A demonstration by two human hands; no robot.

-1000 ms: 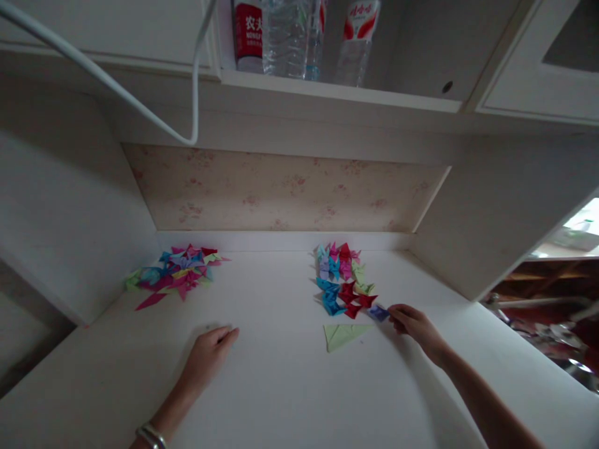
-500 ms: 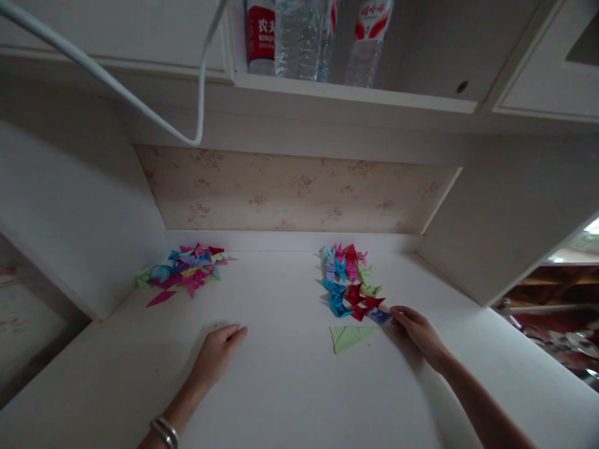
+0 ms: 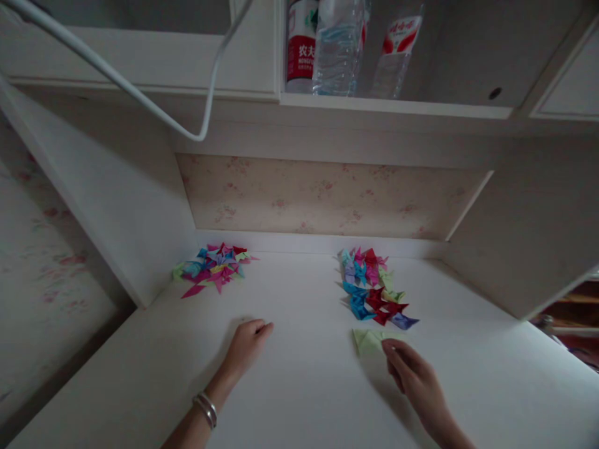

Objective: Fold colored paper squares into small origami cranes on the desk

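On the white table, my left hand (image 3: pixel 249 343) rests closed in a loose fist, and nothing shows in it; a metal bracelet (image 3: pixel 206 408) circles that wrist. My right hand (image 3: pixel 412 371) has its fingers drawn together over the right part of a pale green folded paper (image 3: pixel 369 340). Whether the fingertips grip the paper is hidden. Just behind it, a purple folded paper (image 3: pixel 403 321) ends a cluster of folded paper figures, including red ones (image 3: pixel 378 299) and blue ones (image 3: pixel 359 305).
A pile of colourful folded paper figures (image 3: pixel 218 268) lies at the back left. Side panels (image 3: pixel 519 243) flank the table (image 3: pixel 299 386). Overhead, a shelf (image 3: pixel 397 110) holds plastic bottles (image 3: pixel 339 56), and a white cable-like arm (image 3: pixel 140 96) hangs at upper left.
My right hand has left the purple folded paper and come nearer, over the green paper. My left hand stays closed in place on the table. The whole view has shifted.
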